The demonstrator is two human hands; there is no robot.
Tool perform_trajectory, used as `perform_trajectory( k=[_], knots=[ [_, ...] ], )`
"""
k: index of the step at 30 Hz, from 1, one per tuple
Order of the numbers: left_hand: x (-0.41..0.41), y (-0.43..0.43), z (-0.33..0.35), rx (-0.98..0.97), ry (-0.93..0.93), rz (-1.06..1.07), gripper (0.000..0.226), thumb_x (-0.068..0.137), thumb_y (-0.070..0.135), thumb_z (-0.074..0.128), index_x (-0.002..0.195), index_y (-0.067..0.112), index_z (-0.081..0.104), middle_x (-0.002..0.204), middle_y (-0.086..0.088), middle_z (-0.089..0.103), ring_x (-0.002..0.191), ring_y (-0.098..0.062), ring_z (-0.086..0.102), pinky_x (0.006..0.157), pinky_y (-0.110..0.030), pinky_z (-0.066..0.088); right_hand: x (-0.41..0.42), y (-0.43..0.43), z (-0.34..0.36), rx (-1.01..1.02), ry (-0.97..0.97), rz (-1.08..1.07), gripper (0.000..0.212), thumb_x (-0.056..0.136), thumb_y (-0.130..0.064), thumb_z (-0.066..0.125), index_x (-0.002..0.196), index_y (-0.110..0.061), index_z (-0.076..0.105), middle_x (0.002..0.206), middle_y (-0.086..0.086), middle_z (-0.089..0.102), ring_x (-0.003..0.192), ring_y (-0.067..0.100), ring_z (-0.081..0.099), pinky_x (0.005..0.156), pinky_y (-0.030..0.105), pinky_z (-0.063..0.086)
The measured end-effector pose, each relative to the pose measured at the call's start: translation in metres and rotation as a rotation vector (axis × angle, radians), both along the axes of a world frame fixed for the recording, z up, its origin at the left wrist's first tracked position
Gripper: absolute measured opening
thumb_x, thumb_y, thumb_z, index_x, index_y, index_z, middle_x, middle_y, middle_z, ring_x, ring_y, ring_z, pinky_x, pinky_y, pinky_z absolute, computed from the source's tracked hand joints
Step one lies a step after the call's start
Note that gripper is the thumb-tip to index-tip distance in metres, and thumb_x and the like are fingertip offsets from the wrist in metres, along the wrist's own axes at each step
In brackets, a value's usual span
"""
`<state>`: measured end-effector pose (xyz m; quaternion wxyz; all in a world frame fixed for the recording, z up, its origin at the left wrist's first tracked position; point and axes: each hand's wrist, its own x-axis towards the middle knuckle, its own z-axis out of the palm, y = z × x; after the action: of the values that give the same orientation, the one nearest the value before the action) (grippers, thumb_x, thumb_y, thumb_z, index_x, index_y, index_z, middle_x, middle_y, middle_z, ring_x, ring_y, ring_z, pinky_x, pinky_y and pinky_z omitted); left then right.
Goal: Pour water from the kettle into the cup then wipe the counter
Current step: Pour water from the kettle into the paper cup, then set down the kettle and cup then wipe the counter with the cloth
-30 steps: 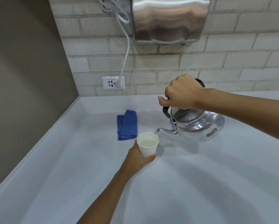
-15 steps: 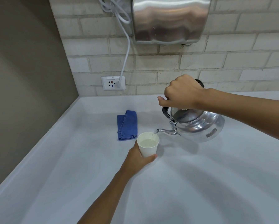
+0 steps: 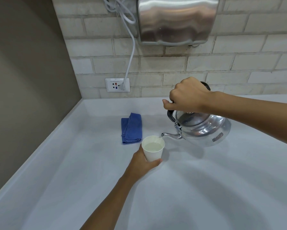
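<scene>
A shiny metal kettle (image 3: 204,130) with a black handle hangs tilted above the white counter (image 3: 189,188), its spout over the rim of a white paper cup (image 3: 153,152). My right hand (image 3: 187,96) grips the kettle's handle from above. A thin stream of water runs from the spout into the cup, which holds water close to its rim. My left hand (image 3: 142,163) wraps around the cup's lower part as it stands on the counter. A folded blue cloth (image 3: 132,128) lies just behind and left of the cup.
A brick wall runs along the back with a steel hand dryer (image 3: 177,20), its white cord (image 3: 130,52) plugged into a wall socket (image 3: 117,85). A grey-brown side wall (image 3: 23,80) bounds the counter on the left.
The water level in the cup has risen a little. Both hands, the kettle and the cup have stayed almost still.
</scene>
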<state>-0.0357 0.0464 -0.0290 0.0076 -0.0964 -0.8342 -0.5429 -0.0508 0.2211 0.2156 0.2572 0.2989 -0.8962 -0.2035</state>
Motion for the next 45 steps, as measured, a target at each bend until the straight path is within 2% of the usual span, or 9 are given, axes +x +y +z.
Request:
perform_trajectory(
  k=[7,15,19,24,26,28,33,37,45],
  knots=[
    [0.001,0.000,0.001,-0.008,0.004,-0.005,0.082,0.056,0.056,0.078,0.126,0.032,0.043,0.112,0.018,0.059,0.100,0.002,0.056,0.076,-0.011,0.042,-0.001,-0.002,-0.002,0.001,-0.003,-0.001,0.060,0.089,-0.035,0.043,0.041,-0.010,0.017,0.037,0.003,0.018,0.037,0.017,0.013,0.045,0.022,0.012],
    [0.003,-0.001,0.003,-0.004,-0.003,-0.010,0.081,0.057,0.056,0.079,0.126,0.036,0.040,0.113,0.022,0.056,0.101,0.010,0.052,0.075,-0.008,0.043,-0.001,0.003,-0.013,-0.044,-0.016,-0.026,0.059,0.090,-0.034,0.041,0.041,-0.010,0.017,0.037,0.003,0.017,0.038,0.018,0.013,0.046,0.023,0.010],
    [0.003,0.000,0.004,-0.015,-0.017,0.005,0.083,0.056,0.057,0.078,0.126,0.037,0.038,0.112,0.022,0.055,0.102,0.002,0.054,0.079,-0.014,0.042,-0.001,0.012,-0.019,-0.087,-0.014,-0.060,0.057,0.090,-0.034,0.040,0.042,-0.009,0.020,0.037,0.002,0.017,0.038,0.017,0.013,0.046,0.022,0.010],
    [0.003,0.001,0.003,-0.024,-0.012,0.023,0.084,0.055,0.057,0.078,0.126,0.035,0.038,0.110,0.023,0.053,0.100,0.001,0.053,0.077,-0.010,0.041,-0.013,0.026,-0.025,-0.230,-0.033,-0.105,0.057,0.089,-0.032,0.043,0.041,-0.011,0.021,0.035,0.001,0.018,0.036,0.016,0.014,0.045,0.022,0.012],
    [0.002,0.001,0.002,-0.021,-0.018,0.025,0.087,0.055,0.057,0.079,0.128,0.033,0.038,0.113,0.019,0.054,0.102,-0.001,0.053,0.078,-0.013,0.041,-0.025,0.034,-0.025,-0.300,-0.047,-0.139,0.056,0.089,-0.034,0.042,0.041,-0.010,0.027,0.035,0.001,0.021,0.036,0.018,0.020,0.044,0.023,0.015],
    [0.002,0.000,0.002,-0.014,-0.023,0.021,0.086,0.055,0.057,0.079,0.127,0.033,0.039,0.113,0.020,0.055,0.103,0.001,0.053,0.076,-0.009,0.042,-0.040,0.042,-0.025,-0.384,-0.058,-0.184,0.054,0.088,-0.035,0.042,0.042,-0.010,0.033,0.036,0.001,0.024,0.038,0.019,0.025,0.044,0.024,0.018],
    [0.002,0.000,0.002,-0.012,-0.037,0.012,0.085,0.054,0.060,0.078,0.126,0.034,0.041,0.114,0.021,0.056,0.104,0.003,0.054,0.079,-0.009,0.044,-0.085,0.047,-0.026,-0.610,-0.138,-0.286,0.054,0.085,-0.038,0.045,0.040,-0.015,0.024,0.039,0.000,0.025,0.039,0.018,0.025,0.045,0.026,0.020],
    [0.003,-0.001,0.003,-0.016,-0.045,0.017,0.079,0.053,0.060,0.078,0.119,0.042,0.039,0.110,0.026,0.055,0.102,0.015,0.049,0.076,0.000,0.040,-0.118,0.044,-0.035,-0.752,-0.211,-0.315,0.055,0.084,-0.037,0.046,0.039,-0.015,0.023,0.038,-0.001,0.025,0.038,0.018,0.025,0.046,0.028,0.023],
    [0.003,0.000,0.003,-0.039,-0.069,0.040,0.065,0.052,0.061,0.078,0.106,0.051,0.042,0.106,0.027,0.057,0.102,0.014,0.050,0.075,-0.004,0.044,-0.167,0.038,-0.061,-0.826,-0.250,-0.384,0.053,0.084,-0.034,0.046,0.040,-0.012,0.026,0.039,0.002,0.030,0.040,0.018,0.029,0.045,0.025,0.022]
  ],
)
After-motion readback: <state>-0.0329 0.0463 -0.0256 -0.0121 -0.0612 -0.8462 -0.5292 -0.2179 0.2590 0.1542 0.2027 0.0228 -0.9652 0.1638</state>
